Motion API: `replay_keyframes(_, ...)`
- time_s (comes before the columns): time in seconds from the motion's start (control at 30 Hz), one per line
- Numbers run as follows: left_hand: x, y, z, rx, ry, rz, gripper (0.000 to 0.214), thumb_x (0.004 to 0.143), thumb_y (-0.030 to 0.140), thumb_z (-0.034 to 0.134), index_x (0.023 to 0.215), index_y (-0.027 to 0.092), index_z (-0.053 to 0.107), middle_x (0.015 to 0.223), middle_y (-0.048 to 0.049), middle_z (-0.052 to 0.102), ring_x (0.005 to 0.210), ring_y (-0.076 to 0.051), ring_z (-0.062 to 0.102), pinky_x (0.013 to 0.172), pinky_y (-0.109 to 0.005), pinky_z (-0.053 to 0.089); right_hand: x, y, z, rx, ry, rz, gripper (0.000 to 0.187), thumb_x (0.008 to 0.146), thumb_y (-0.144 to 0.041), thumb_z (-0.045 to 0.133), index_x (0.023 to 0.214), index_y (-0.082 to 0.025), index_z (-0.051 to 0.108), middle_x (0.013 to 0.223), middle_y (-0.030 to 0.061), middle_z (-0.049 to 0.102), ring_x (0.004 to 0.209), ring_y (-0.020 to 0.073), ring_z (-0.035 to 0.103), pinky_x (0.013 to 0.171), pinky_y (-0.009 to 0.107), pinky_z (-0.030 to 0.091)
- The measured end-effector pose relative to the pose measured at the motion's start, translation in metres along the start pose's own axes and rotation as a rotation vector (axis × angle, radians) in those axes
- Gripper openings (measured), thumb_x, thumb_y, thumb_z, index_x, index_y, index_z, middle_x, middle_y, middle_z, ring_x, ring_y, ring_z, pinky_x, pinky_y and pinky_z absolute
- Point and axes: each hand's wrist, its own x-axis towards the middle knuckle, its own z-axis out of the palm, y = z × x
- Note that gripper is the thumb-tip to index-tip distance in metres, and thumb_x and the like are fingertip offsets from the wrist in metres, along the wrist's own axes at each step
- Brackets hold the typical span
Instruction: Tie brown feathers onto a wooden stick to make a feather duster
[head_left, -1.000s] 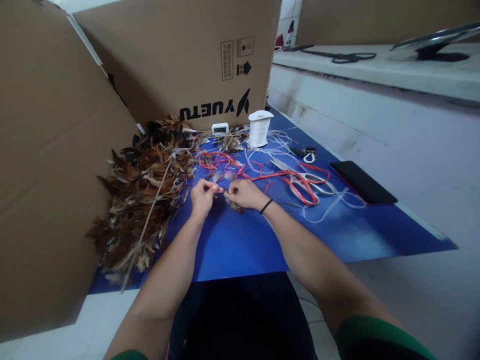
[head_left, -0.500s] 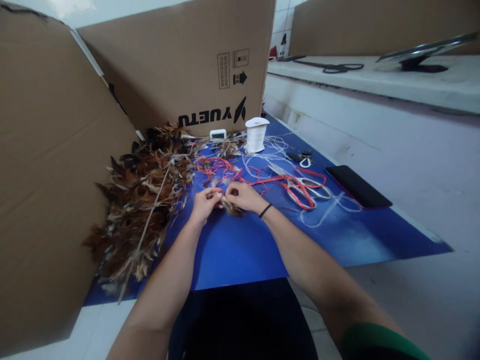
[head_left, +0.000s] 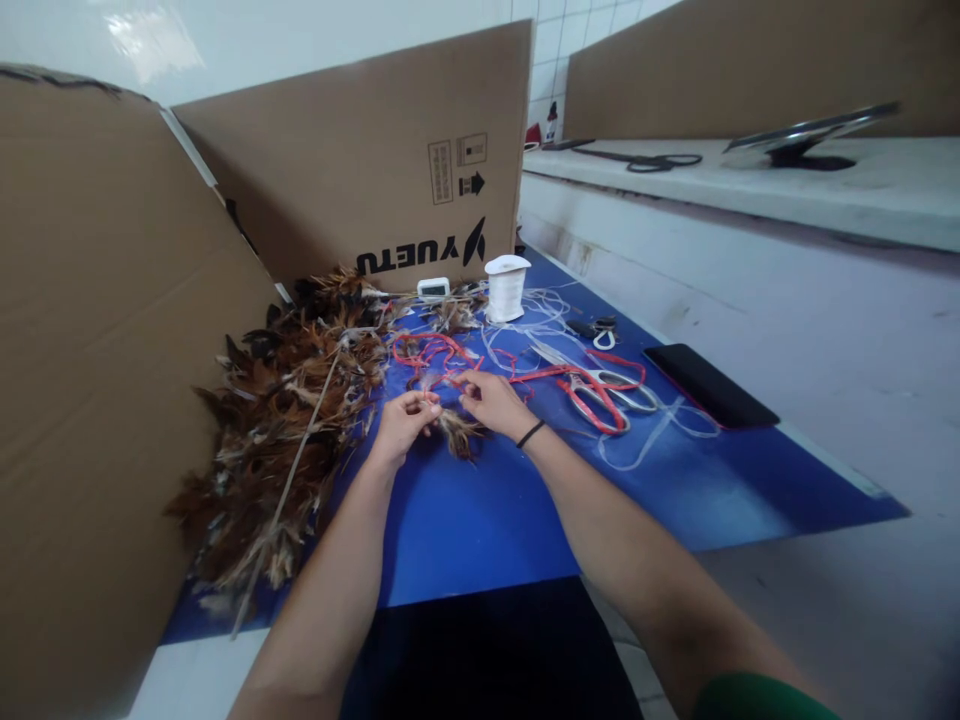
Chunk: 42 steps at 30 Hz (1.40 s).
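Small feather tuft (head_left: pixel 457 434) sits low over the blue mat (head_left: pixel 487 520), pinched at its top end between both hands. Left hand (head_left: pixel 401 420): thumb and fingertips clenched on the tuft. Right hand (head_left: pixel 491 400): same pinch from the other side, black band (head_left: pixel 530 434) on its wrist. Red cord (head_left: pixel 431 350) runs in right at the fingertips; can't tell if it's gripped too. Feather pile (head_left: pixel 289 410) just left. Scissors (head_left: pixel 600 385), white spool (head_left: pixel 505 288) and phone (head_left: pixel 709 385) lie further right, cardboard box (head_left: pixel 360 170) behind.
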Motion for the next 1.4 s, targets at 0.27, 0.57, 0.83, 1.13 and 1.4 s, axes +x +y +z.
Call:
replay_keyframes(0.27, -0.003, 0.013, -0.003, 0.214, 0.338, 0.315, 0.016, 0.068, 0.030, 0.068, 0.077, 0.018, 0.064, 0.077, -0.0029, 0.063, 0.067, -0.014, 0.060, 0.059, -0.025, 0.051, 0.001, -0.018, -0.017, 0.216, 0.373, -0.040, 0.019, 0.081, -0.025, 0.050, 0.086, -0.017, 0.066, 0.086, 0.0046, 0.068, 0.077, 0.0151, 0.061, 0.074, 0.026, 0.045)
replay_keyframes(0.57, -0.004, 0.011, -0.006, 0.290, 0.489, 0.407, 0.012, 0.077, 0.030, 0.060, 0.084, 0.021, 0.057, 0.061, 0.0030, 0.059, 0.051, -0.012, 0.060, 0.055, -0.022, 0.049, -0.002, -0.025, -0.016, 0.241, 0.325, -0.106, 0.019, 0.083, -0.027, 0.051, 0.087, -0.017, 0.067, 0.081, 0.0043, 0.069, 0.070, 0.0143, 0.061, 0.067, 0.025, 0.046)
replay_keyframes(0.83, -0.002, 0.013, 0.002, -0.027, 0.400, 0.384, 0.016, 0.074, 0.028, 0.060, 0.085, 0.018, 0.055, 0.075, -0.0024, 0.065, 0.073, -0.018, 0.068, 0.073, -0.030, 0.054, -0.002, -0.018, -0.010, 0.209, 0.222, -0.136, 0.016, 0.082, -0.023, 0.051, 0.084, -0.018, 0.067, 0.076, 0.0019, 0.069, 0.065, 0.0126, 0.062, 0.063, 0.024, 0.047)
replay_keyframes(1.13, 0.003, 0.011, 0.000, -0.346, 0.476, 0.230, 0.031, 0.064, 0.027, 0.071, 0.086, 0.016, 0.052, 0.068, -0.0025, 0.066, 0.067, -0.018, 0.067, 0.067, -0.033, 0.053, -0.002, -0.012, -0.012, 0.020, 0.121, -0.193, 0.017, 0.084, -0.020, 0.049, 0.087, -0.019, 0.067, 0.084, 0.0021, 0.070, 0.075, 0.0132, 0.063, 0.070, 0.024, 0.046)
replay_keyframes(1.4, 0.010, 0.003, -0.012, -0.482, 0.552, 0.062, 0.043, 0.048, 0.015, 0.077, 0.087, 0.015, 0.058, 0.071, 0.0014, 0.061, 0.053, -0.004, 0.054, 0.052, -0.016, 0.041, -0.004, -0.009, -0.015, -0.354, -0.086, -0.170, 0.022, 0.088, -0.019, 0.045, 0.091, -0.019, 0.067, 0.094, 0.0059, 0.070, 0.088, 0.0161, 0.063, 0.079, 0.027, 0.043)
